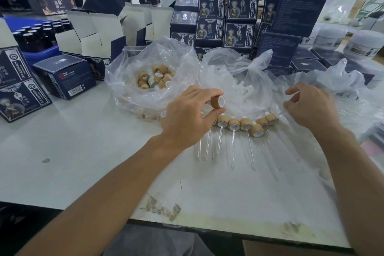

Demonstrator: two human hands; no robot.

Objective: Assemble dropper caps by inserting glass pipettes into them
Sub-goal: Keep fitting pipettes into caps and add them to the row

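Head view: the left hand (185, 118) pinches a dropper cap (218, 101) at frame centre, opening facing right. The right hand (311, 106) has its fingers (291, 91) curled; whether they hold a glass pipette cannot be told. Misaligned insertion risks chipping glass or scattering the finished droppers (245, 124) below on the bench (93, 151).

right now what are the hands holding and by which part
Left hand pinches a cap by its tan side wall, thumb under, fingers on top. Whether the right hand holds anything cannot be told.
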